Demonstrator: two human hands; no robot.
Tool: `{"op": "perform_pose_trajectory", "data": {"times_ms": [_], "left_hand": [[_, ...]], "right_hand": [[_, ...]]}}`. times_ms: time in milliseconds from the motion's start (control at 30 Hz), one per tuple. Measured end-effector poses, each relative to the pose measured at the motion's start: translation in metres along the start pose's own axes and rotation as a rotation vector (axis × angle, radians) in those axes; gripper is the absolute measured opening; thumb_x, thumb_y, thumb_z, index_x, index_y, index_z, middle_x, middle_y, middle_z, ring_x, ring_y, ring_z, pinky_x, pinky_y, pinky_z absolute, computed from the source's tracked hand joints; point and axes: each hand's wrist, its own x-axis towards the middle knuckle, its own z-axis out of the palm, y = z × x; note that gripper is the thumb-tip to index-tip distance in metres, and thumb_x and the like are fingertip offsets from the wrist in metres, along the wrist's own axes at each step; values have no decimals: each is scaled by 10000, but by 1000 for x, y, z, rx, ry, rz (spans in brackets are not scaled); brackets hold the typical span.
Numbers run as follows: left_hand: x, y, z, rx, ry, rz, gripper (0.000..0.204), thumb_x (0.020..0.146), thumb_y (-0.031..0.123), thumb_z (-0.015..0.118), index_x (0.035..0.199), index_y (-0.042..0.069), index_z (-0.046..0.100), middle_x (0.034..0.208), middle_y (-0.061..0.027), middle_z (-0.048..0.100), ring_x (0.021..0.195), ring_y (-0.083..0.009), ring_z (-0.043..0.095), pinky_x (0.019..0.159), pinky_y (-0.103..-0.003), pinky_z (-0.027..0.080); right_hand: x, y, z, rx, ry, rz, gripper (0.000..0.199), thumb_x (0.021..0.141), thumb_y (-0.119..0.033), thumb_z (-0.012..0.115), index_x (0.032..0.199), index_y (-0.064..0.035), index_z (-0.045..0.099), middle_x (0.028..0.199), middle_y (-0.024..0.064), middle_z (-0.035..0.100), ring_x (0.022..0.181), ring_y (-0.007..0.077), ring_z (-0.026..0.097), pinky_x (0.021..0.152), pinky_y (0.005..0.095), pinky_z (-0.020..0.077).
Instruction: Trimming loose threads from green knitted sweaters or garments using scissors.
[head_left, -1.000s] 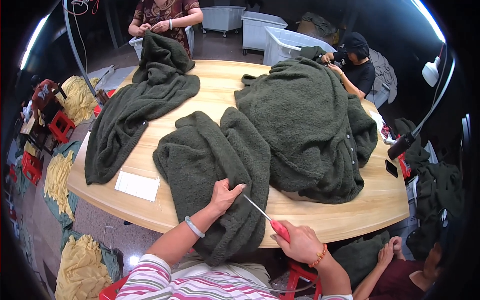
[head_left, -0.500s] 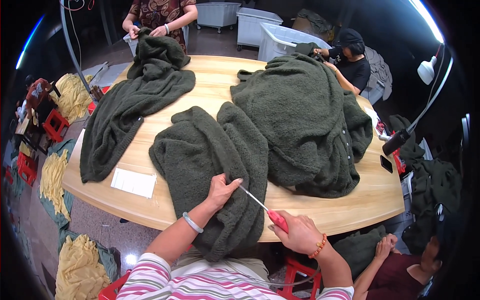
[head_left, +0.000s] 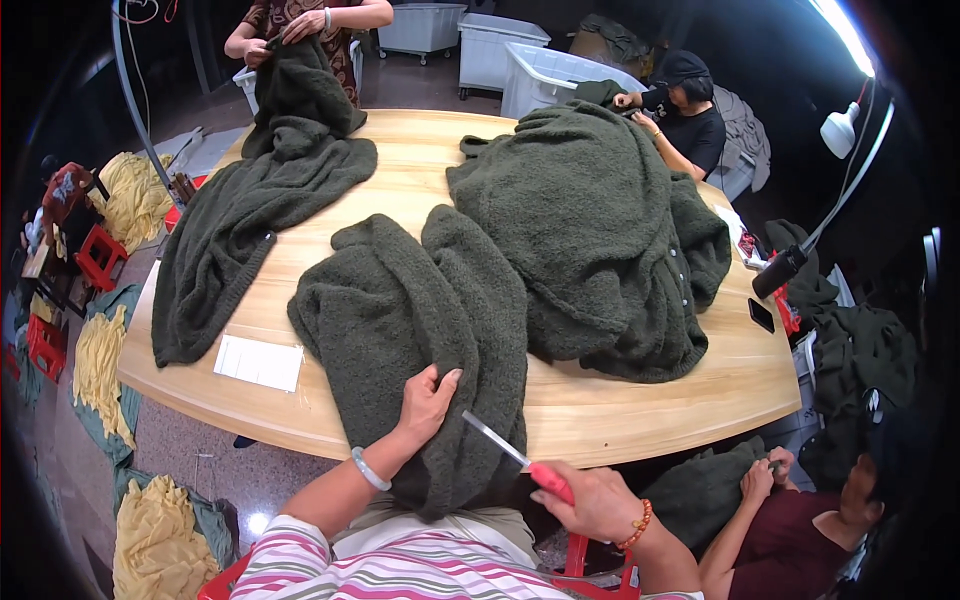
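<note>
With my right fingers [head_left: 588, 488] I am clasping a pink-handled tool [head_left: 552, 482], and its thin metal shaft is pointing away from them, up and leftward. The tip is hovering over or touching the cloth just right of my left fingers [head_left: 427, 395]; I cannot tell which. Those left fingers are lying on a dark green knitted garment [head_left: 380, 310], thumb out toward the tool, and whether they are pinching a fold I cannot tell. The garment is spreading ahead of them in loose folds, its near end hanging over the edge of the wooden counter [head_left: 620, 415] toward me.

Left of my left fingers, a white sheet of paper [head_left: 258, 363] is lying near the garment. Beyond it, another green garment [head_left: 235, 225] is trailing toward a co-worker in a patterned top [head_left: 345, 45], who is handling its far end. Ahead and right of my right fingers, a large green heap [head_left: 590, 240] is sitting on the counter, and past it a person in a black cap [head_left: 690, 130] is working. Farther right, a black phone [head_left: 761, 315] is lying near the counter's edge. Right of my right fingers, a co-worker in maroon [head_left: 790, 520] is handling dark green cloth [head_left: 700, 490].
</note>
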Motion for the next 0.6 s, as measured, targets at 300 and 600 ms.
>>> {"op": "perform_pose_trajectory", "data": {"times_ms": [300, 600], "left_hand": [[-17, 25, -97, 536, 407, 113, 955, 779, 273, 795, 1494, 21, 214, 1481, -237, 296, 1388, -352, 273, 1152, -435, 215], [27, 12, -82, 48, 37, -171, 740, 835, 133, 743, 1425, -61, 342, 1358, -170, 511, 1216, -237, 511, 1037, -335, 399]], "right_hand": [[42, 65, 9, 57, 161, 329, 399, 899, -346, 614, 1164, -49, 589, 961, 252, 663, 926, 426, 636, 818, 478, 491], [159, 20, 53, 173, -204, -36, 268, 826, -142, 538, 1042, -4, 621, 777, 193, 673, 800, 329, 673, 732, 418, 515]]}}
